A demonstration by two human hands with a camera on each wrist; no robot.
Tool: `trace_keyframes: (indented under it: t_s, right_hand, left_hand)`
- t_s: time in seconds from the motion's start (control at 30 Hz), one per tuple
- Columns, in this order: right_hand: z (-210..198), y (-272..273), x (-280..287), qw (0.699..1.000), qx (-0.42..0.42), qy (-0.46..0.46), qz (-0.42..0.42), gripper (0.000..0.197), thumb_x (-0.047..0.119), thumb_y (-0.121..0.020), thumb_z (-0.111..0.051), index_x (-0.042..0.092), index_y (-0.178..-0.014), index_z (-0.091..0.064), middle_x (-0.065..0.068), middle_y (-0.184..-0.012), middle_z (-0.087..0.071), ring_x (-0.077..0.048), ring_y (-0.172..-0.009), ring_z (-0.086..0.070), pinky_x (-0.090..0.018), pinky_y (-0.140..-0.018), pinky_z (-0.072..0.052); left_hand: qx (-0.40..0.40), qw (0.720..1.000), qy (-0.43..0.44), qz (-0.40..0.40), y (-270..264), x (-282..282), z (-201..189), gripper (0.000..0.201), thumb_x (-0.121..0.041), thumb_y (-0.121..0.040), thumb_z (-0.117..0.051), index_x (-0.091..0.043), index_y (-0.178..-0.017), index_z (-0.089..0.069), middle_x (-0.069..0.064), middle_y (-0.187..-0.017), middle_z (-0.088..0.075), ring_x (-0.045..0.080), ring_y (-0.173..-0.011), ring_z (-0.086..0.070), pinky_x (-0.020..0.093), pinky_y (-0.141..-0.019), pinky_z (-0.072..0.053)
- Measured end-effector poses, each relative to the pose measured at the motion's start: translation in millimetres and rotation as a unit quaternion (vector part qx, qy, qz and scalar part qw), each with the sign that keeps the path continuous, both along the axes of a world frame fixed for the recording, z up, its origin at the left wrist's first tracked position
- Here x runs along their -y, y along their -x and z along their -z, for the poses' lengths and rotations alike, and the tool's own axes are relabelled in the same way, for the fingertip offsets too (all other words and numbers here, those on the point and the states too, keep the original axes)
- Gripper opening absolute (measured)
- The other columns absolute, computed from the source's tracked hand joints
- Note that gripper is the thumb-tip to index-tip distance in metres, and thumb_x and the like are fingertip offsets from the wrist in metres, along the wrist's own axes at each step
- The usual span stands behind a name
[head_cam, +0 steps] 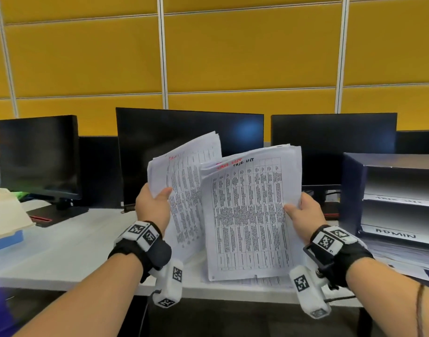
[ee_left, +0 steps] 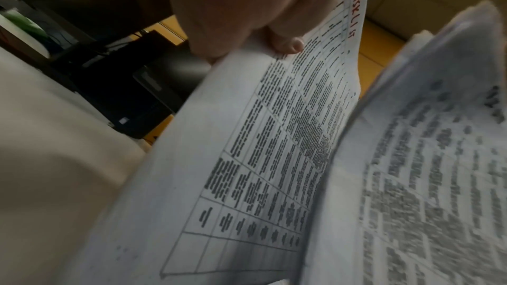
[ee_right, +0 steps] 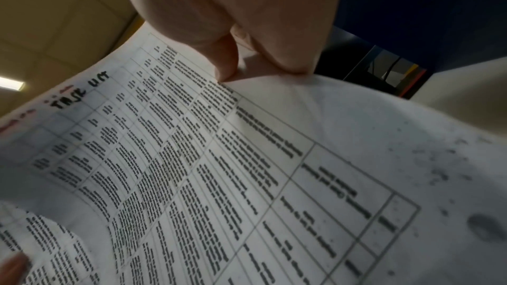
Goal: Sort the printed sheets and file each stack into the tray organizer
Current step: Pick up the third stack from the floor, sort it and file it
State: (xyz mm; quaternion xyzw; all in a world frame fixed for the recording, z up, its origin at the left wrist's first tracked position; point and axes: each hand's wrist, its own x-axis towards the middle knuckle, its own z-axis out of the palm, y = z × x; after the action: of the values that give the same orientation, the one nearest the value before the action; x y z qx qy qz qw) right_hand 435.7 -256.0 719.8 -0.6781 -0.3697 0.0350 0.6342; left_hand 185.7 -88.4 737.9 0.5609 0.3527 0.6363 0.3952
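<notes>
I hold two bundles of printed table sheets upright above the desk. My left hand (head_cam: pixel 153 200) grips the left bundle (head_cam: pixel 184 181) by its left edge, thumb on the front; the bundle (ee_left: pixel 247 159) has "TASK LIST" in red at its top. My right hand (head_cam: pixel 303 212) pinches the right bundle (head_cam: pixel 247 215) at its right edge, thumb on the printed face; this bundle (ee_right: pixel 219 159) is headed "TASK LIST" in black. The right bundle overlaps the left one. The dark blue tray organizer (head_cam: pixel 354 190) stands at the right, its lowest visible shelf labelled "ADMIN" (head_cam: pixel 395 234).
Three dark monitors (head_cam: pixel 189 142) line the back of the white desk (head_cam: pixel 62 251), with a yellow partition behind. More sheets (head_cam: pixel 402 261) lie under the organizer's front. A cream folder on a blue box (head_cam: pixel 7 222) sits at the left edge.
</notes>
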Motion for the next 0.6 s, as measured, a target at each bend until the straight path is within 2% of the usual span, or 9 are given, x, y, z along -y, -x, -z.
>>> trace_keyframes:
  t_s: [0.1,0.17,0.3,0.43,0.53,0.6]
  right_hand:
    - [3,1,-3,0.999,-0.014,-0.005,-0.028,0.032,0.004,-0.090,-0.056,0.012,-0.121,-0.056,-0.006,-0.116,-0.065,-0.023,-0.106,-0.061,-0.047,-0.098,-0.047]
    - [5,3,-2,0.999,-0.017,-0.012,-0.038,0.032,0.005,-0.090,-0.056,0.013,-0.120,-0.056,-0.004,-0.114,-0.066,-0.022,-0.106,-0.062,-0.049,-0.097,-0.048]
    - [4,6,5,0.996,-0.029,-0.049,-0.067,0.028,-0.002,-0.090,-0.055,0.011,-0.114,-0.058,-0.005,-0.110,-0.067,-0.023,-0.105,-0.063,-0.045,-0.097,-0.048]
    - [3,5,11,0.993,-0.029,-0.067,-0.092,0.028,-0.008,-0.089,-0.052,0.008,-0.111,-0.057,-0.005,-0.106,-0.067,-0.024,-0.104,-0.063,-0.043,-0.097,-0.047]
    - [3,2,10,0.991,-0.038,-0.077,-0.103,0.026,-0.009,-0.089,-0.051,0.010,-0.106,-0.058,-0.009,-0.104,-0.067,-0.027,-0.100,-0.063,-0.045,-0.098,-0.046]
    - [0,4,10,0.990,-0.042,-0.074,-0.111,0.024,-0.007,-0.089,-0.053,0.013,-0.101,-0.059,-0.008,-0.101,-0.068,-0.025,-0.094,-0.063,-0.045,-0.095,-0.048]
  left_hand:
    - [0.015,1.000,-0.012,0.025,-11,5,-4,0.019,-0.016,-0.093,-0.060,-0.020,-0.112,-0.059,0.001,-0.103,-0.063,0.021,-0.096,-0.060,0.036,-0.086,-0.048]
    - [0.022,0.999,-0.014,0.033,-17,6,-5,0.021,-0.016,-0.094,-0.060,-0.019,-0.114,-0.060,0.000,-0.103,-0.063,0.020,-0.095,-0.060,0.034,-0.085,-0.047]
    - [0.046,0.999,-0.024,-0.014,-24,5,-4,0.009,-0.017,-0.094,-0.059,-0.020,-0.102,-0.055,0.000,-0.098,-0.060,0.020,-0.092,-0.057,0.029,-0.080,-0.042]
    - [0.078,0.994,-0.001,-0.083,-21,-5,-7,0.024,-0.019,-0.096,-0.058,-0.006,-0.115,-0.056,0.006,-0.104,-0.059,0.024,-0.093,-0.055,0.033,-0.082,-0.042]
    - [0.069,0.995,-0.002,-0.076,-21,-11,-7,0.026,-0.019,-0.094,-0.060,-0.008,-0.117,-0.058,0.009,-0.110,-0.062,0.026,-0.097,-0.058,0.036,-0.087,-0.046]
    - [0.059,0.998,-0.012,-0.036,-25,-7,-6,0.017,-0.017,-0.094,-0.060,-0.015,-0.111,-0.059,0.003,-0.101,-0.063,0.023,-0.091,-0.057,0.033,-0.083,-0.045]
